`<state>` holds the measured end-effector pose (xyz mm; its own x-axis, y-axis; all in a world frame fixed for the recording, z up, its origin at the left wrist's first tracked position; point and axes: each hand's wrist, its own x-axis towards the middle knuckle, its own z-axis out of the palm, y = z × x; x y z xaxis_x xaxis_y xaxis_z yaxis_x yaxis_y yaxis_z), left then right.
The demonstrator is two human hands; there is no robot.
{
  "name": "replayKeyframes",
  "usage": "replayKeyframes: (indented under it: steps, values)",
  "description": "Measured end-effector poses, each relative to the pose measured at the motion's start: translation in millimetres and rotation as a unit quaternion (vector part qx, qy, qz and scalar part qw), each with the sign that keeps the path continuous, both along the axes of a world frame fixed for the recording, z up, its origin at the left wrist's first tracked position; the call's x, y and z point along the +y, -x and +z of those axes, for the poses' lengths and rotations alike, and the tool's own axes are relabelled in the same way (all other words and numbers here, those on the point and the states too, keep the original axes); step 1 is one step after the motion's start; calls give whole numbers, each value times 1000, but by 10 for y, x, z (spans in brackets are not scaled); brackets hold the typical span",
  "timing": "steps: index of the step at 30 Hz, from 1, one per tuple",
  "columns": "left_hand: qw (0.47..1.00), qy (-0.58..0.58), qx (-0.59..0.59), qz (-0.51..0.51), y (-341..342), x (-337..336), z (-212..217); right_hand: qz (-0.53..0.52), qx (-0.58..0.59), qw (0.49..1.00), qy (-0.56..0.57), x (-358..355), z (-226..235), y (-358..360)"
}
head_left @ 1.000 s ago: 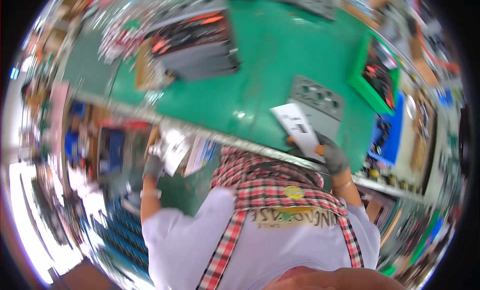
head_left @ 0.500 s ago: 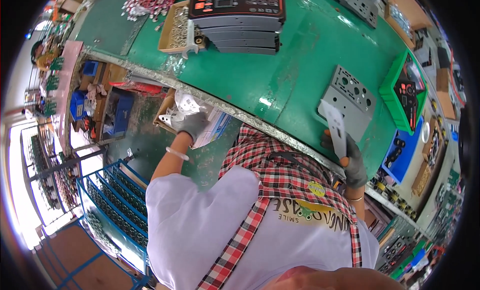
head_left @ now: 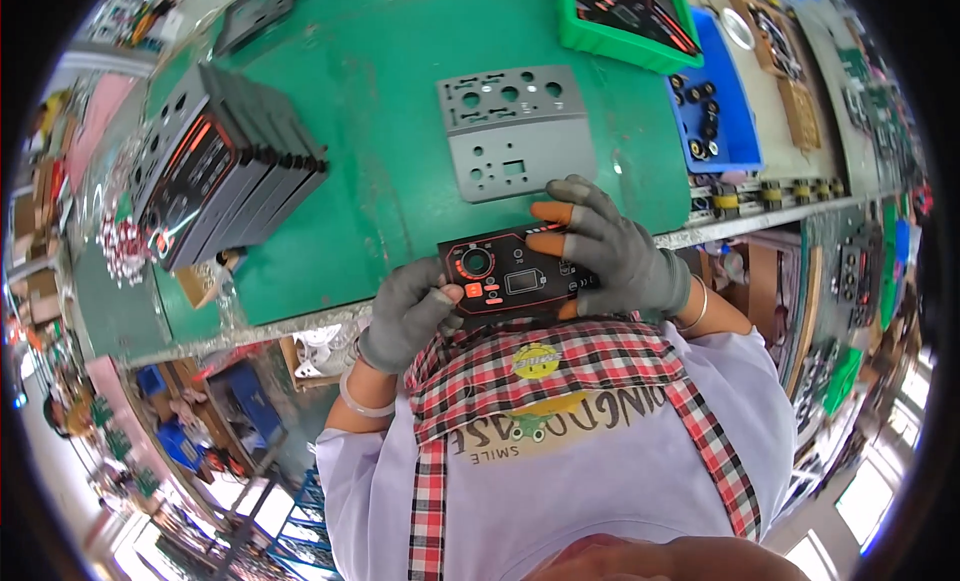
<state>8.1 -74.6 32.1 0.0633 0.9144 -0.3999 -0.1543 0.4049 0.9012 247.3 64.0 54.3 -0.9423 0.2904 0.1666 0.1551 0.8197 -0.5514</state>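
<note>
A black panel overlay [head_left: 522,257] with orange and white markings, a round dial hole and a small window outline lies level before my chest, at the table's front edge. My left hand [head_left: 405,316], in a grey glove with bare fingertips, pinches its left end. My right hand [head_left: 625,261], gloved the same way, holds the right end, fingers along the top edge and thumb at the lower edge. Just beyond it, a bent grey metal plate [head_left: 520,131] with round and slotted holes rests on the green table, apart from both hands.
A stack of grey panels [head_left: 250,181] with a black printed face stands on the left. Far right are a green bin [head_left: 625,51] with more black overlays and a blue tray [head_left: 735,116] of small black round parts. Below the table's left edge, a box [head_left: 325,353] holds white pieces.
My left hand has come up from the box below the table to the overlay's left end. The white-backed strip in my right hand now shows a black printed face. The view has swung right.
</note>
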Motion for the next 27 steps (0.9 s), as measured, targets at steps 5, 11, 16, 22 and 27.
replayKeyframes:
  steps: [5, 11, 16, 22, 27]
  values:
    - [996, -80, 23, 18, 21, 203, 77, -245, 255, 848, 394, 39, -235, -201]
    - [991, -51, 124, -13, 30, 627, 43, -377, 112, 752, 530, 257, -301, -298]
    - [819, -248, 518, -9, 40, 961, -372, -394, 63, 866, 302, 509, -568, -209]
    - [892, -55, 446, -44, 55, 1022, -442, -390, 22, 905, 166, 568, -728, -186]
    - [929, 26, 368, -42, 54, 1053, -394, -403, -8, 899, 170, 575, -676, -158]
